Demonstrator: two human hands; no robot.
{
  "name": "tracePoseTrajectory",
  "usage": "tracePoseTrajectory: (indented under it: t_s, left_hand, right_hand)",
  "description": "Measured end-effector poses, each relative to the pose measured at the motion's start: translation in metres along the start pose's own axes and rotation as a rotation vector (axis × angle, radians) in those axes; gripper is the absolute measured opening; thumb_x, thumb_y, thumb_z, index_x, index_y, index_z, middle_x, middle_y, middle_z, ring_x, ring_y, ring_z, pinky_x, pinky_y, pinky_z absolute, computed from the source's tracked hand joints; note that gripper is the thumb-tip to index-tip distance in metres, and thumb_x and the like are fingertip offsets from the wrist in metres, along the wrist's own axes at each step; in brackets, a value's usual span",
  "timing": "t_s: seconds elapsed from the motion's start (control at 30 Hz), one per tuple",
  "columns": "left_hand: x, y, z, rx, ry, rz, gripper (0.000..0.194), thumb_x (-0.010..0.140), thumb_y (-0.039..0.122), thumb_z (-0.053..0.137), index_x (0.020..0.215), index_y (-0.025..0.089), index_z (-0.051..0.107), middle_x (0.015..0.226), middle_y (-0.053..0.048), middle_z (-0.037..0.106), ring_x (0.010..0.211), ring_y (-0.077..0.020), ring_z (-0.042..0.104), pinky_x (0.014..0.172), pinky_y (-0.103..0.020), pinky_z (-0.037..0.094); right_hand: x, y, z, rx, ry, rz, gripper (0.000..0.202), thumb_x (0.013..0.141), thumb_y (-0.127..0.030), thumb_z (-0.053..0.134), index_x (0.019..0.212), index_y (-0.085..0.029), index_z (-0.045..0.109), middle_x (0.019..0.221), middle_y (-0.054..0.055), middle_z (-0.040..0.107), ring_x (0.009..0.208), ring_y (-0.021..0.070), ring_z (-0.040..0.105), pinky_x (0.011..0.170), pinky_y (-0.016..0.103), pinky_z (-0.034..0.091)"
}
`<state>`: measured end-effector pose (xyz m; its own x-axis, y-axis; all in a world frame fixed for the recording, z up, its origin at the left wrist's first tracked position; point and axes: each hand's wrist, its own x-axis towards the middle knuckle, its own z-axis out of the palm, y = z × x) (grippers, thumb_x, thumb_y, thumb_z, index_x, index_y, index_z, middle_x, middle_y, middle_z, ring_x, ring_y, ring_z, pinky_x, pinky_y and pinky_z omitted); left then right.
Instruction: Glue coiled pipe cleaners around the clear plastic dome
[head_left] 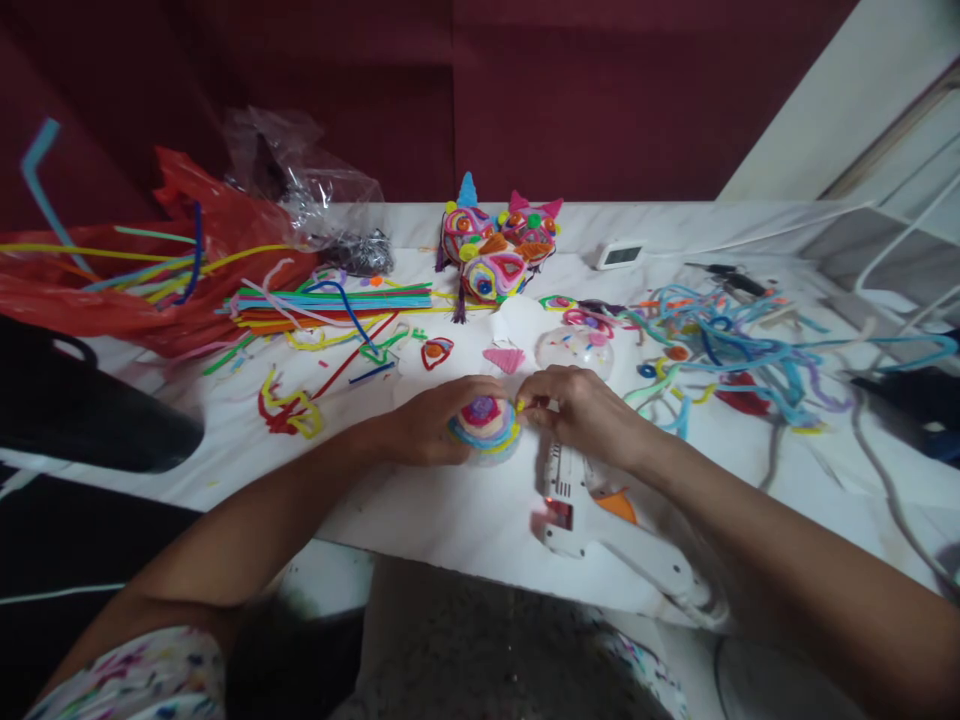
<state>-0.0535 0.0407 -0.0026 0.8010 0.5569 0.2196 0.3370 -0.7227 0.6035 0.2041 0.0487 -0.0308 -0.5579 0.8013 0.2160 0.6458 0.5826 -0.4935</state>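
Note:
My left hand point(439, 422) is wrapped round the left side of a round piece point(487, 432) covered with coloured pipe-cleaner bands, pink and purple at its top, blue and yellow lower down. At the right edge of this piece, my right hand point(574, 410) pinches the end of a yellow pipe cleaner point(520, 406). A white glue gun point(577, 530) with a red light lies on its side just below my right hand. Behind my hands are a pink triangle point(504, 358), a red-edged piece with an orange centre point(436, 352) and a clear dome point(574, 350).
Three finished colourful figures point(499, 250) stand at the back. Pipe cleaners lie in a bundle point(337, 300) at left and a tangle point(735, 340) at right. A red bag point(247, 220), black container point(90, 400), small white device point(619, 256) and cables point(885, 480) surround the work area.

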Motion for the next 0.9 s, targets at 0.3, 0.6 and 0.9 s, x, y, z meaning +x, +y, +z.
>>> tracePoseTrajectory:
  t_s: [0.3,0.6,0.9]
  left_hand:
    - [0.000,-0.003,0.002,-0.023,0.012,-0.038,0.068,0.068,0.029,0.062,0.127,0.024,0.030,0.134,-0.009,0.040,0.124,-0.0282,0.041,0.103,-0.040,0.036]
    - [0.005,-0.001,-0.003,-0.027,0.055,-0.029,0.081,0.066,0.042,0.065,0.131,0.023,0.022,0.143,-0.010,0.029,0.133,-0.0320,0.027,0.109,-0.047,0.025]
    - [0.001,-0.022,-0.001,-0.107,0.022,-0.100,0.096,0.062,0.048,0.066,0.135,0.019,0.010,0.139,-0.015,0.033,0.124,-0.0315,0.040,0.099,-0.045,0.038]
  right_hand:
    - [0.014,0.009,-0.011,0.043,-0.095,-0.074,0.015,0.103,-0.012,0.079,0.098,-0.023,0.088,0.090,0.008,0.087,0.079,0.0255,0.079,0.078,0.037,0.059]
    - [0.047,-0.005,-0.031,-0.035,-0.114,-0.126,0.040,0.081,-0.006,0.107,0.112,-0.026,0.091,0.117,0.011,0.094,0.116,0.0369,0.087,0.104,0.045,0.064]
    - [0.074,-0.006,-0.026,0.107,-0.200,-0.135,0.047,0.077,0.018,0.082,0.113,-0.012,0.089,0.095,-0.013,0.091,0.085,0.0060,0.079,0.080,0.016,0.050]
